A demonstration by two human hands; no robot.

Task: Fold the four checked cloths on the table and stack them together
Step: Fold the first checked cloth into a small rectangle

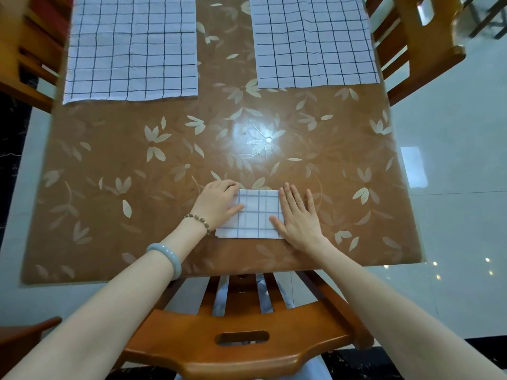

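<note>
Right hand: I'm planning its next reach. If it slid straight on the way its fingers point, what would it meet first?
The right hand, flat on the folded cloth, would cross bare table, then probably meet the far right cloth near its near left corner.

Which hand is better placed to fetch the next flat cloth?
Right, likely: the right hand lies flat and open on the folded cloth, free to lift toward the far right cloth, while the left hand grips its corner.
</note>
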